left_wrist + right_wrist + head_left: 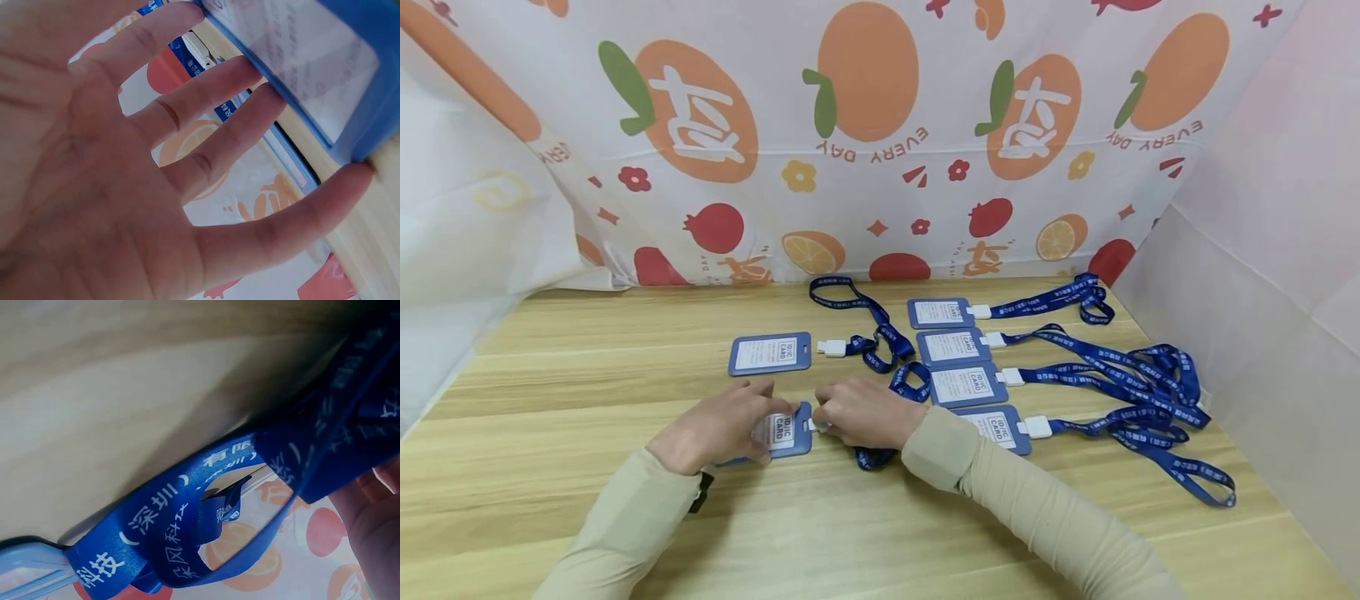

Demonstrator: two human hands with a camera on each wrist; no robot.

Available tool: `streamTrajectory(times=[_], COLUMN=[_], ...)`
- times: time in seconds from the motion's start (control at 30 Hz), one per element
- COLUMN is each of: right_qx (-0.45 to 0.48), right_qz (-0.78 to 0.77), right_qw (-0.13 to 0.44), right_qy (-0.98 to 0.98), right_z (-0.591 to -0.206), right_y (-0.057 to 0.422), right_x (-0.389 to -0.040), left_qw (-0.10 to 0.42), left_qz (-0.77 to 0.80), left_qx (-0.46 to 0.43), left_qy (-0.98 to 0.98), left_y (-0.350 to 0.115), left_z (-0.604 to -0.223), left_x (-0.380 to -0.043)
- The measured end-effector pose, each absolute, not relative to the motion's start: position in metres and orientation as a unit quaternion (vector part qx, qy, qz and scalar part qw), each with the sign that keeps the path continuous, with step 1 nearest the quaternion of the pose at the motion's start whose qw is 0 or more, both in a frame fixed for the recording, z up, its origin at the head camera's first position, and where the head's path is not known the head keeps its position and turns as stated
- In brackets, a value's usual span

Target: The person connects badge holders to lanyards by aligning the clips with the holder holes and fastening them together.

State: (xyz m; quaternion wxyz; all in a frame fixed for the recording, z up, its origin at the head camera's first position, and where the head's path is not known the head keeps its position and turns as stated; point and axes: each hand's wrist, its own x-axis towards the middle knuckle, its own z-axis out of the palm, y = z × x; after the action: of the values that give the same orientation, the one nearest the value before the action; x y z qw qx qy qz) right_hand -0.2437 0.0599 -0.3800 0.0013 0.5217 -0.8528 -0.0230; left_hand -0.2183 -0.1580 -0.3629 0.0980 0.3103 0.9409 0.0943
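Note:
My left hand grips a blue badge holder by its long edges, thumb on the near side. In the left wrist view, its fingertips line one edge of the holder. At the slotted end, my right hand pinches a white clip, which the fingers largely cover. The clip's blue lanyard trails out beneath that hand. Loops of printed lanyard fill the right wrist view, where the fingertips and clip are out of sight.
Behind the hands lies another badge holder, its slot facing a separate white clip on a coiled lanyard. At right, several holders with lanyards attached form a column. A fruit-print cloth hangs behind the wooden table.

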Motion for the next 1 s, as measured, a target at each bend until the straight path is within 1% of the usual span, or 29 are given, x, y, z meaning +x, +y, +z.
streamTrajectory(times=[0.3,0.57,1.0], right_qx=[0.518,0.527,0.520], right_qz=[-0.011,-0.004,0.002], right_qw=[-0.012,-0.004,-0.003], right_qy=[-0.855,-0.850,-0.854], right_z=[-0.3795,-0.3805,-0.3808], right_y=[0.0595,0.0586,0.0601], right_x=[-0.2432,-0.2427,-0.2423], left_qw=[0.099,0.091,0.096], left_qz=[0.096,0.086,0.086], left_qx=[0.309,0.324,0.307], left_qy=[0.941,0.938,0.943], left_y=[-0.1567,-0.1587,-0.1581], left_z=[-0.3630,-0.3646,-0.3631], left_x=[-0.2185,-0.2195,-0.2176])
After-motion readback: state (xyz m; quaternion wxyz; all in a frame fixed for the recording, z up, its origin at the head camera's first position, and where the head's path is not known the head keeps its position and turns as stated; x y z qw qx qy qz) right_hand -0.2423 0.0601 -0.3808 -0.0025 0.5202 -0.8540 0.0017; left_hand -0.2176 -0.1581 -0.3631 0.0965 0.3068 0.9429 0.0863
